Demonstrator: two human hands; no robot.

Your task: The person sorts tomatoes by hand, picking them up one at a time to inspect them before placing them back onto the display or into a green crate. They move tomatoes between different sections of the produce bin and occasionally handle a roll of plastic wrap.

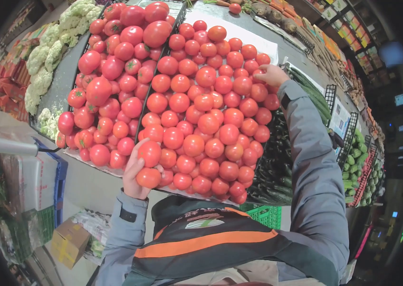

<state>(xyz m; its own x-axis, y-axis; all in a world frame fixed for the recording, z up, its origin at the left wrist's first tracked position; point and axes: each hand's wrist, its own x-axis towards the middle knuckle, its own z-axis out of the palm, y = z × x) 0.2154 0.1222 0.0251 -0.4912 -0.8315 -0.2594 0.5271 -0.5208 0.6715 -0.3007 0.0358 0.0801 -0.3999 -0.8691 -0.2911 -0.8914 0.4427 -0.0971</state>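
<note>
The left grip (pixel 134 179) holds two tomatoes (pixel 149 152) at the near edge of the tomato pile (pixel 208 123). The right grip (pixel 273 75) is at the pile's right side; I can't tell if it's holding any.

Over the tomatoes (pixel 209 123), open air is found between the left hand (pixel 134 180) and right hand (pixel 274 75). The right is barred by the sleeve (pixel 313 152) and cucumbers (pixel 310 91), the near side by the apron (pixel 187 245); leftward, a black crate edge (pixel 179 20) is met.
</note>
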